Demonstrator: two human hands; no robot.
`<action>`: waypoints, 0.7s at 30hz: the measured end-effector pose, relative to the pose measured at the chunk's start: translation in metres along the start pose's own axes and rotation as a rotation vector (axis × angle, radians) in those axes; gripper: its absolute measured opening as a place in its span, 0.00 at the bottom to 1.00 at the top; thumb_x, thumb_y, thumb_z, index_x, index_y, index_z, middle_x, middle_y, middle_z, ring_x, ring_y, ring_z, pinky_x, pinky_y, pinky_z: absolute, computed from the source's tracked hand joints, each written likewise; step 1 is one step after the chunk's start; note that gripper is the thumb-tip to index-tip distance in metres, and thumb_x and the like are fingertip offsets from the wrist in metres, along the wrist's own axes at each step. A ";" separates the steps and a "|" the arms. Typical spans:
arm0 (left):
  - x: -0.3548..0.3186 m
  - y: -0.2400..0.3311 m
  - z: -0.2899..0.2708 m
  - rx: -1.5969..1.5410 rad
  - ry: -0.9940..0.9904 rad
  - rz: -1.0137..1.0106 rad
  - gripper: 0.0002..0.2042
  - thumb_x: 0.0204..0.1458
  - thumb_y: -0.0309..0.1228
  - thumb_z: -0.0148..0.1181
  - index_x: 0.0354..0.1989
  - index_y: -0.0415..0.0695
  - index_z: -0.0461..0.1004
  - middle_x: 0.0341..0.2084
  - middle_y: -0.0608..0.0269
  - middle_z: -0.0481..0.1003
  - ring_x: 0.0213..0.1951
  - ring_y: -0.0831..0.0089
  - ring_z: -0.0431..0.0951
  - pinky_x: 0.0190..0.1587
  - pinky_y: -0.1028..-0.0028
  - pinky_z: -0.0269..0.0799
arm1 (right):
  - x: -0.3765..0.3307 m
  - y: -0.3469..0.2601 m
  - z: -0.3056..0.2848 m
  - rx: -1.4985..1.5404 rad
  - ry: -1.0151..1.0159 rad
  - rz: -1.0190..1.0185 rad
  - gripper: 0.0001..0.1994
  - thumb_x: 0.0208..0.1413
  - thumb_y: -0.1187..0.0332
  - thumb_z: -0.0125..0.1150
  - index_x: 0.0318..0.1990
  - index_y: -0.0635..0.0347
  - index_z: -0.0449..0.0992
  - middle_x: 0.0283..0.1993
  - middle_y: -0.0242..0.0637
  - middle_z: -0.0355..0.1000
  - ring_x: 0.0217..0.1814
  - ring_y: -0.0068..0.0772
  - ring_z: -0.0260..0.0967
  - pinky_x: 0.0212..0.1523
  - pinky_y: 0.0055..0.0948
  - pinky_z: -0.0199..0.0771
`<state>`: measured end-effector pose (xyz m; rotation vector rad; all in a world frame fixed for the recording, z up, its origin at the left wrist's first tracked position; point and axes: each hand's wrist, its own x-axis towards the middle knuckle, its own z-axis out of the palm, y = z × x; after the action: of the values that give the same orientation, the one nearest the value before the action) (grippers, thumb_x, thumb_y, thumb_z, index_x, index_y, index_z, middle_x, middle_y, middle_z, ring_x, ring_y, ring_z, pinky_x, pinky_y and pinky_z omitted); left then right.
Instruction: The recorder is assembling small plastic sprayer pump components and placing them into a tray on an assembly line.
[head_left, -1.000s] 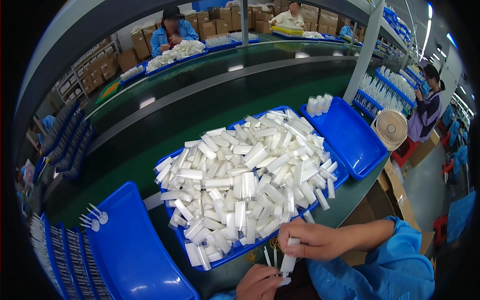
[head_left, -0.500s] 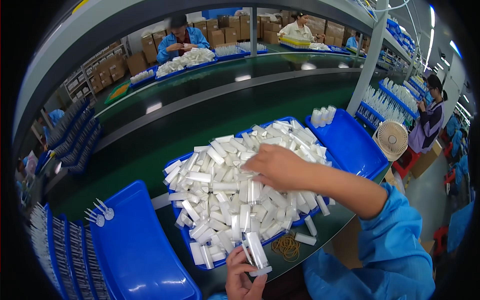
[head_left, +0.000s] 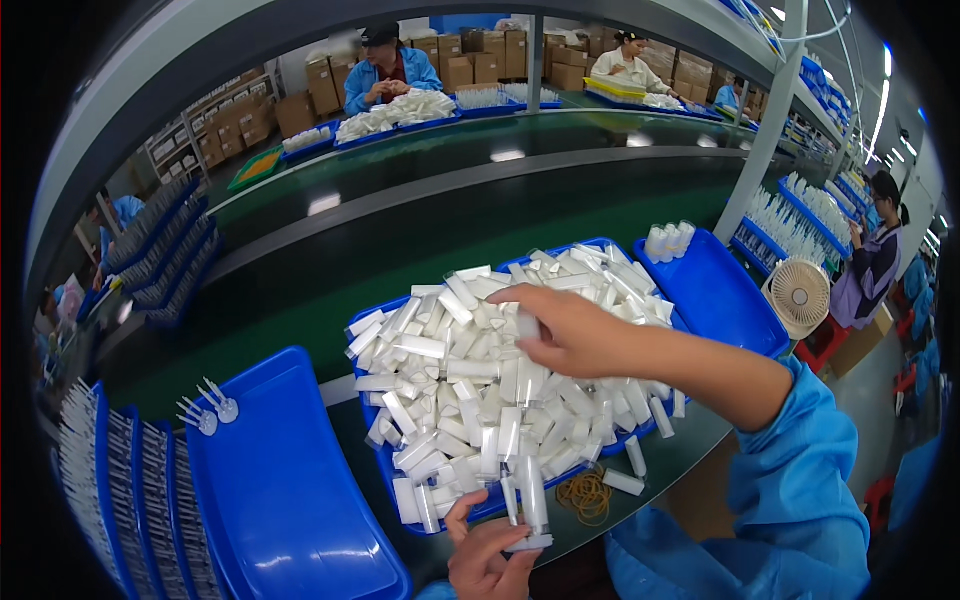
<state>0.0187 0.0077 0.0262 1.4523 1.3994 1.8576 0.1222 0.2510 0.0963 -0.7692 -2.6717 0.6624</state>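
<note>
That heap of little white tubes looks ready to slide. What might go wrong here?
The white tubes are piled above the blue tray's rim, and a few already lie loose on the bench. As the right hand digs into the heap, more may spill over the near edge. The left hand holds one tube upright at the bench edge; it might slip and drop.

A white tube (head_left: 527,325) is pinched by the right hand (head_left: 570,335) above the heap of white tubes (head_left: 480,390) in the blue tray (head_left: 385,462). Another upright tube (head_left: 533,500) is held by the left hand (head_left: 487,556).
</note>
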 end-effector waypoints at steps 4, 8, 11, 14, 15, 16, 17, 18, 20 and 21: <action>0.011 0.006 -0.001 0.114 -0.147 0.054 0.06 0.37 0.23 0.62 0.28 0.42 0.78 0.24 0.60 0.76 0.36 0.62 0.74 0.53 0.55 0.56 | -0.029 -0.034 0.005 0.927 -0.224 0.322 0.24 0.55 0.69 0.55 0.59 0.57 0.57 0.34 0.34 0.62 0.29 0.21 0.61 0.31 0.22 0.64; 0.014 0.007 0.002 0.120 -0.210 0.037 0.04 0.40 0.25 0.62 0.26 0.43 0.78 0.23 0.62 0.77 0.29 0.69 0.76 0.52 0.57 0.56 | -0.044 -0.028 0.023 1.379 -0.394 0.369 0.21 0.58 0.70 0.50 0.59 0.56 0.58 0.34 0.28 0.60 0.31 0.16 0.56 0.33 0.18 0.60; 0.013 0.005 0.001 0.132 -0.219 0.058 0.03 0.41 0.26 0.61 0.26 0.43 0.78 0.24 0.63 0.77 0.29 0.70 0.76 0.51 0.58 0.56 | -0.045 -0.028 0.023 1.466 -0.456 0.389 0.18 0.58 0.70 0.50 0.56 0.57 0.60 0.35 0.28 0.60 0.31 0.16 0.56 0.33 0.18 0.60; 0.015 0.006 0.001 0.151 -0.256 0.080 0.03 0.42 0.26 0.61 0.26 0.43 0.78 0.23 0.64 0.77 0.29 0.70 0.75 0.51 0.58 0.56 | -0.047 -0.027 0.020 1.259 -0.438 0.276 0.14 0.59 0.69 0.50 0.51 0.58 0.61 0.36 0.29 0.60 0.32 0.16 0.57 0.34 0.18 0.61; 0.015 0.006 0.001 0.163 -0.269 0.082 0.03 0.42 0.26 0.61 0.26 0.43 0.78 0.23 0.64 0.77 0.29 0.70 0.75 0.51 0.58 0.56 | -0.047 -0.027 0.019 1.212 -0.437 0.244 0.13 0.59 0.68 0.50 0.50 0.59 0.61 0.36 0.29 0.60 0.33 0.16 0.58 0.34 0.18 0.62; 0.015 0.005 0.001 0.150 -0.269 0.085 0.03 0.42 0.25 0.61 0.26 0.43 0.78 0.23 0.64 0.76 0.28 0.70 0.75 0.51 0.58 0.56 | -0.048 -0.027 0.016 1.164 -0.435 0.211 0.12 0.59 0.68 0.50 0.48 0.59 0.61 0.37 0.29 0.61 0.34 0.16 0.58 0.35 0.18 0.62; 0.015 0.003 0.002 0.136 -0.270 0.088 0.03 0.42 0.25 0.60 0.26 0.44 0.78 0.23 0.65 0.76 0.28 0.70 0.75 0.51 0.58 0.56 | -0.048 -0.027 0.014 1.116 -0.432 0.180 0.11 0.59 0.67 0.50 0.47 0.59 0.61 0.37 0.29 0.61 0.34 0.17 0.58 0.35 0.18 0.63; 0.014 0.002 0.002 0.119 -0.272 0.092 0.03 0.42 0.25 0.60 0.26 0.44 0.77 0.23 0.65 0.76 0.28 0.70 0.75 0.51 0.58 0.56 | -0.050 -0.028 0.013 1.151 -0.439 0.174 0.11 0.59 0.67 0.49 0.46 0.60 0.61 0.37 0.29 0.61 0.35 0.17 0.59 0.36 0.19 0.63; 0.014 0.002 0.003 0.123 -0.306 0.120 0.03 0.41 0.24 0.60 0.26 0.44 0.77 0.23 0.66 0.76 0.28 0.71 0.75 0.50 0.58 0.56 | -0.053 -0.028 0.012 1.222 -0.453 0.162 0.10 0.60 0.67 0.49 0.45 0.60 0.61 0.37 0.29 0.61 0.37 0.17 0.59 0.37 0.19 0.64; 0.015 0.002 0.003 0.125 -0.323 0.136 0.03 0.41 0.24 0.60 0.26 0.45 0.77 0.23 0.66 0.76 0.28 0.71 0.75 0.50 0.58 0.56 | -0.055 -0.028 0.013 1.250 -0.458 0.178 0.10 0.60 0.67 0.49 0.45 0.60 0.61 0.38 0.30 0.61 0.37 0.17 0.59 0.37 0.20 0.64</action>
<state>0.0163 0.0195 0.0354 1.8552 1.3031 1.5432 0.1503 0.1952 0.0915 -0.4702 -1.8268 2.3872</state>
